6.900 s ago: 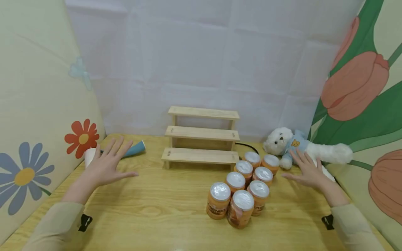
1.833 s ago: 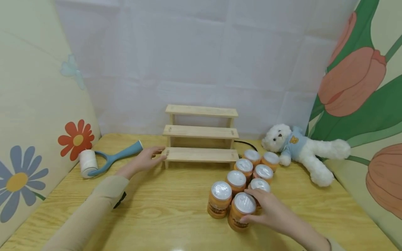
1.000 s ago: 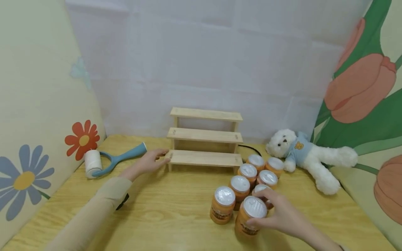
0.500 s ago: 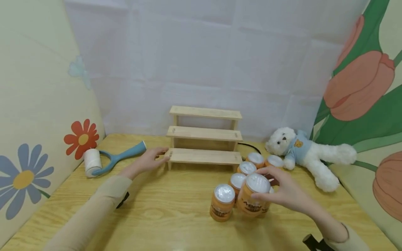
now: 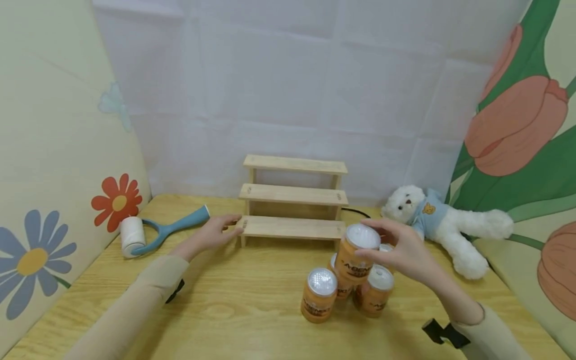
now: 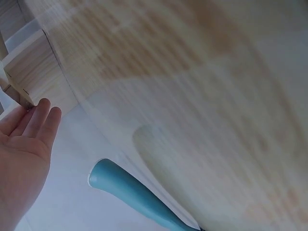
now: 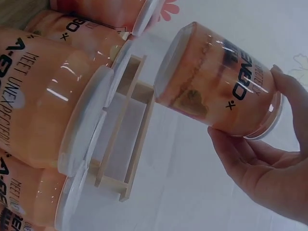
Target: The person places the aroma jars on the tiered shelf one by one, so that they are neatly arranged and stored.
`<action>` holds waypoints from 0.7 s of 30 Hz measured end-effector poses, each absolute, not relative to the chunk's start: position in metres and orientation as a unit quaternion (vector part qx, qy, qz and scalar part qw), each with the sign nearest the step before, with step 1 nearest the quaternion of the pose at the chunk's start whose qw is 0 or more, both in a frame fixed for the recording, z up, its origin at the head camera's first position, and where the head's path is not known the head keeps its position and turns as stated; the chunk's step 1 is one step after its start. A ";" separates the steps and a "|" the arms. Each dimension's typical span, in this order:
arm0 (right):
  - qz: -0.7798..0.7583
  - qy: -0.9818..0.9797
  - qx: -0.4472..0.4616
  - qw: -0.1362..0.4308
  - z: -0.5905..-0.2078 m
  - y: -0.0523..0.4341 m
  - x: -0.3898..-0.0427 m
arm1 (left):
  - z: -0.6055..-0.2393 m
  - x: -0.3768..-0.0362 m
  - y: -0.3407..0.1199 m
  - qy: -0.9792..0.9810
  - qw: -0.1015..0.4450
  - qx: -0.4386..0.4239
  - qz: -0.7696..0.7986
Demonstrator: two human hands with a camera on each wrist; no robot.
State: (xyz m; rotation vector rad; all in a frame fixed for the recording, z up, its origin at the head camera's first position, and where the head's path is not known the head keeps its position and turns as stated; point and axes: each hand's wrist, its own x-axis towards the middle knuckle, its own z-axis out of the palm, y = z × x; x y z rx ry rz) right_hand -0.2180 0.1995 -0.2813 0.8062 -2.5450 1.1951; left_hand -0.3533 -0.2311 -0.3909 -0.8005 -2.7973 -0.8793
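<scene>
1. A lint roller (image 5: 155, 233) with a blue handle lies on the wooden table (image 5: 234, 315) at nine o'clock.
2. A white teddy bear (image 5: 443, 221) in a blue shirt lies at three o'clock.
3. Flower-printed panels (image 5: 54, 165) flank the table.

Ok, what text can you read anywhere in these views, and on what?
"MEET UNEXPECTED", partly cut off: standing jar, right wrist view.
"A-B...", cut off: same jar.
"...ENGO+", start hidden: lifted jar held by the right hand.
"AGENG", blurred: lifted jar, head view.
Small print on the other jars: too blurred to read.
</scene>
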 end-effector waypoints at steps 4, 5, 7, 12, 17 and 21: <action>0.414 -0.859 0.277 0.121 -0.274 0.194 -0.229 | -0.388 -0.352 -0.231 -0.920 0.051 -0.261 -0.289; 0.414 -0.859 0.275 0.123 -0.272 0.193 -0.232 | -0.388 -0.352 -0.231 -0.920 0.052 -0.262 -0.288; 0.415 -0.859 0.271 0.127 -0.268 0.191 -0.238 | -0.388 -0.353 -0.231 -0.920 0.054 -0.264 -0.284; 0.427 -0.861 0.248 0.125 -0.257 0.184 -0.255 | -0.392 -0.354 -0.232 -0.921 0.055 -0.267 -0.280; 0.450 -0.854 0.234 0.116 -0.247 0.177 -0.274 | -0.392 -0.354 -0.233 -0.922 0.052 -0.262 -0.281; 0.462 -0.850 0.228 0.110 -0.239 0.169 -0.286 | -0.393 -0.354 -0.232 -0.919 0.054 -0.268 -0.285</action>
